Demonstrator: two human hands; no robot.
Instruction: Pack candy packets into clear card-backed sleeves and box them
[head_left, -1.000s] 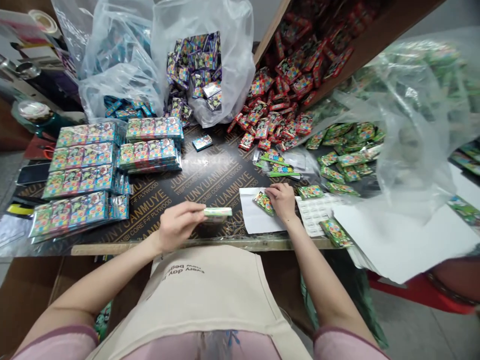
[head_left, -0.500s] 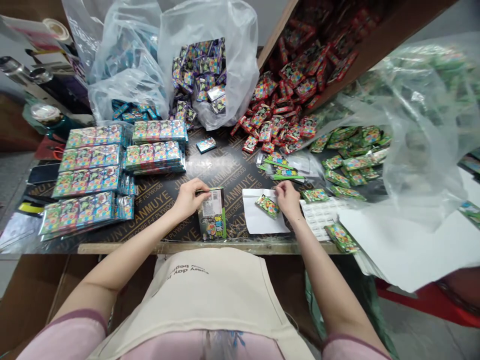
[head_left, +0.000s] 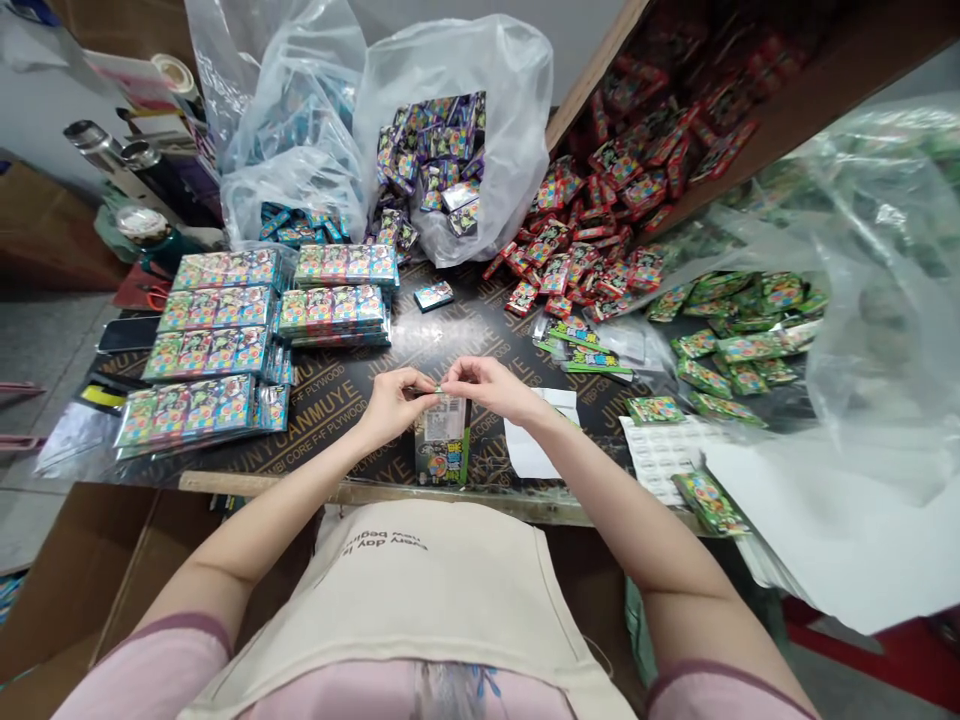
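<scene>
A flat printed packet (head_left: pixel 442 455), dark with a green edge and a pale barcode panel, lies near the table's front edge. My left hand (head_left: pixel 395 408) is closed in a pinch at its top edge. Fingertips of my right hand (head_left: pixel 491 387) meet the left ones there, also pinched on that edge; whether they hold anything small besides is hidden. Under my right forearm lies a white sheet (head_left: pixel 525 452), partly covered.
Stacks of wrapped packs (head_left: pixel 199 355) stand on the left. At the back are plastic bags (head_left: pixel 517 110) of small packs and a pile of red packs (head_left: pixel 577 265). Green packs (head_left: pixel 739 345), a sticker sheet (head_left: pixel 656 450) and white paper (head_left: pixel 832 520) lie to the right.
My right hand has moved left from the white sheet to the packet's top edge, meeting my left hand. The view has shifted slightly, so things appear further right.
</scene>
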